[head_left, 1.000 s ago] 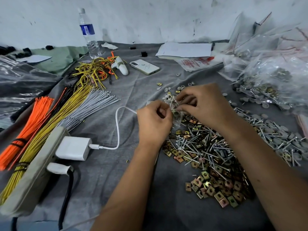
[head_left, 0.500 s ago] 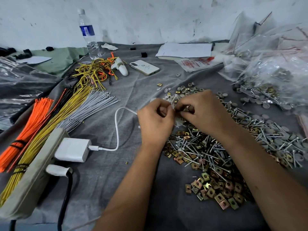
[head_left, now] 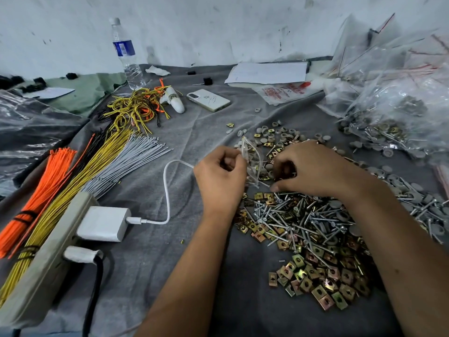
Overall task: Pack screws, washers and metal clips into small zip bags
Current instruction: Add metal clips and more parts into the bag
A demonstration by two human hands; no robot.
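Observation:
My left hand (head_left: 220, 173) pinches the edge of a small clear zip bag (head_left: 252, 161), which stands open with a few parts inside. Just right of the bag, my right hand (head_left: 313, 169) reaches down with curled fingers into the loose parts; what its fingertips hold is hidden. A heap of silver screws (head_left: 298, 217) lies below the hands. Brass-coloured square metal clips (head_left: 323, 280) spread nearer to me. Grey round washers (head_left: 279, 135) lie beyond the hands.
Large plastic bags of packed parts (head_left: 398, 113) pile at the right. Bundles of orange, yellow and grey cable ties (head_left: 80, 181) lie at the left beside a power strip (head_left: 46, 261) with a white charger (head_left: 102, 223). A phone (head_left: 209, 99), water bottle (head_left: 126, 54) and papers (head_left: 267, 72) sit farther back.
My right hand has moved from the bag's mouth to the right and down into the loose parts. The left hand still holds the bag, now seen open and upright.

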